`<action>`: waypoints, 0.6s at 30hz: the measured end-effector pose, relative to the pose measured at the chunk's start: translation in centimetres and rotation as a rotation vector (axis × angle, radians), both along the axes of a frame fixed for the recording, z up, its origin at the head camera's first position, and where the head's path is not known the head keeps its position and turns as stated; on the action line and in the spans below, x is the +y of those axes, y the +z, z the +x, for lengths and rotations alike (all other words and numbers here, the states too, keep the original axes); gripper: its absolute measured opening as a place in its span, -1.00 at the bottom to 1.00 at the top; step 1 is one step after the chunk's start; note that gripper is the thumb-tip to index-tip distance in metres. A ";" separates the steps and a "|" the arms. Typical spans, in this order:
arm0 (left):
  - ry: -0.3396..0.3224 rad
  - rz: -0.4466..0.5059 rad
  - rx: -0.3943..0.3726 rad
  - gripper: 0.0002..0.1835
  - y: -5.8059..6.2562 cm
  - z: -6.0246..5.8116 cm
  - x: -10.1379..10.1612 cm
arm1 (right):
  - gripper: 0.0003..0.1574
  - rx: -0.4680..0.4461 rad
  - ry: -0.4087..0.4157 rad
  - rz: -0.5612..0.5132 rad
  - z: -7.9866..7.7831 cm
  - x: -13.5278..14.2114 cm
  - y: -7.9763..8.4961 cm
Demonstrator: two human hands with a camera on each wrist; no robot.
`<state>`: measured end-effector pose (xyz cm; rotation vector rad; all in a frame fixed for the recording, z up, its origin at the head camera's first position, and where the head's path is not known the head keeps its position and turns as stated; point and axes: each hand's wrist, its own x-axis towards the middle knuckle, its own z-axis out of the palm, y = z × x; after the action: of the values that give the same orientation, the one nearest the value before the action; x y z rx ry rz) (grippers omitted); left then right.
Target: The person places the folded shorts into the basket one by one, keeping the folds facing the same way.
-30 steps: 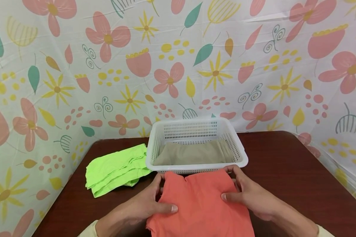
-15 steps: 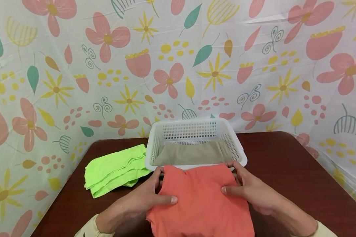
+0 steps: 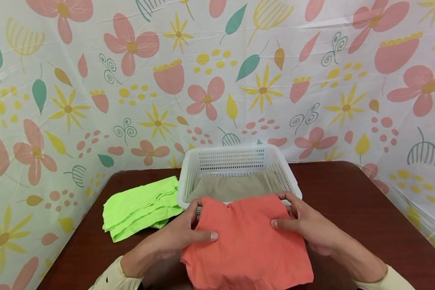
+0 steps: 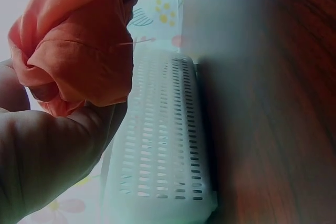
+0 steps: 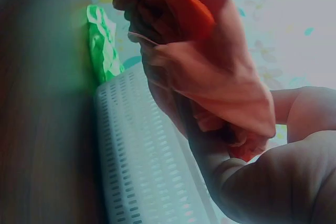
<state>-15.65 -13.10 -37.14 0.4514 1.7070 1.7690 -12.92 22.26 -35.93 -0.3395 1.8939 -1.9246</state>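
Note:
A folded coral-red cloth (image 3: pixel 246 245) is held between both hands, in front of the white basket (image 3: pixel 293 189). My left hand (image 3: pixel 181 233) grips its left side, thumb on top and fingers underneath. On the right side my right hand (image 3: pixel 308 225) pinches it the same way. Both wrist views show the cloth raised off the table, its folded layers (image 5: pixel 210 77) bunched at the edges. The cloth's far edge overlaps the basket's front rim in the head view. Inside the basket lies a folded grey-beige cloth (image 3: pixel 235 187), its front part hidden.
A folded neon-green cloth (image 3: pixel 141 209) lies on the dark wooden table (image 3: pixel 348 201) just left of the basket. Behind the table hangs a flower-patterned sheet (image 3: pixel 217 80), with the basket standing near it.
Both hands have lifted the coral-red cloth a little upward and forward, so its far edge now covers part of the basket's front rim. The green cloth and basket stay put.

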 end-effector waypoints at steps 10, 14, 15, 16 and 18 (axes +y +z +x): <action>-0.002 0.010 -0.012 -0.16 0.4 -0.5 0.1 | -0.25 -0.010 -0.045 -0.002 -0.6 -0.2 0.4; -0.006 0.022 -0.014 -0.16 0.5 -0.5 0.1 | -0.30 -0.005 -0.042 -0.005 -0.7 -0.3 0.6; -0.008 0.027 -0.015 -0.16 0.5 -0.5 0.1 | -0.32 -0.006 -0.038 -0.011 -0.7 -0.3 0.6; -0.010 0.032 -0.016 -0.17 0.6 -0.5 0.1 | -0.33 -0.006 -0.035 -0.017 -0.7 -0.3 0.6; -0.011 0.039 -0.017 -0.17 0.7 -0.5 0.2 | -0.34 -0.006 -0.029 -0.030 -0.7 -0.2 0.6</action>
<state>-16.11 -12.95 -36.47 0.4603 1.6574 1.7962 -13.66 22.02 -35.28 -0.3170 1.8773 -1.9724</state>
